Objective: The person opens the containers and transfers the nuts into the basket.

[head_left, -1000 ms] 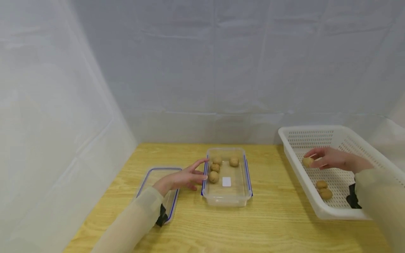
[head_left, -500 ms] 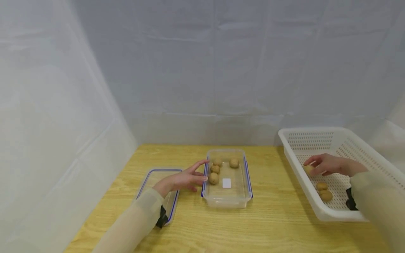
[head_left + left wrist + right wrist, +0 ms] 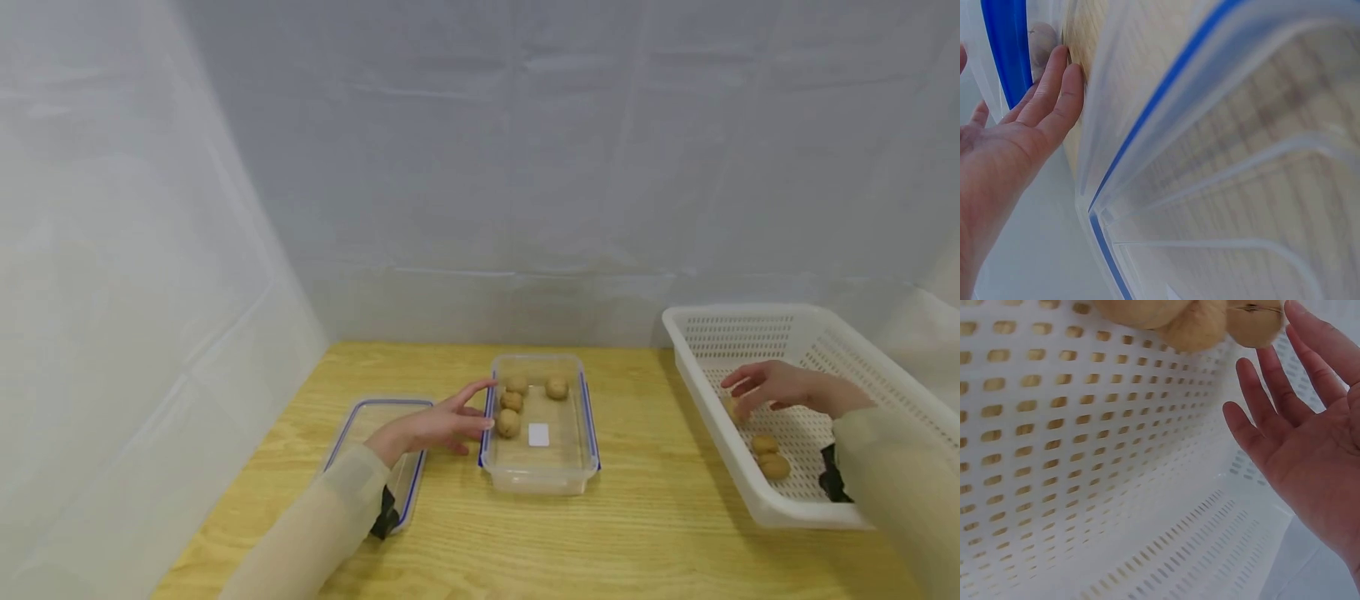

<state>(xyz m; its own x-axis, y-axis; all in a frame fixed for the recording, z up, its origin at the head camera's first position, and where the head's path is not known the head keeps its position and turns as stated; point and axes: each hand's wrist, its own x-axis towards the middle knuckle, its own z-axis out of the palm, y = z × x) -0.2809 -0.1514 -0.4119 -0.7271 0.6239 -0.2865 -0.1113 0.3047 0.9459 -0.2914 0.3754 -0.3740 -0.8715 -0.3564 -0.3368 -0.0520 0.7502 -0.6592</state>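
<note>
In the head view a clear plastic box [image 3: 558,454] with blue side clips holds several walnuts [image 3: 508,422]. My left hand [image 3: 438,429] lies along its left wall, fingers extended; in the left wrist view the fingertips are close to the blue clip [image 3: 1007,59]. My right hand [image 3: 795,389] is inside a white perforated basket [image 3: 761,500], fingers loosely spread. Beneath its fingers is a walnut [image 3: 1254,322], partly hidden in the head view. The right wrist view shows the thumb tip near that walnut, with no grip around it. Two other walnuts [image 3: 774,467] lie nearer the basket's front.
A clear lid [image 3: 411,483] with a blue seal lies left of the box, partly under the left forearm. The wooden table [image 3: 525,550] ends at a white sheet [image 3: 480,308] behind. Another sheet [image 3: 150,333] rises at the left.
My right hand has lowered the walnut it pinched toward the basket floor, and its fingers have loosened from it. My left hand stays beside the box.
</note>
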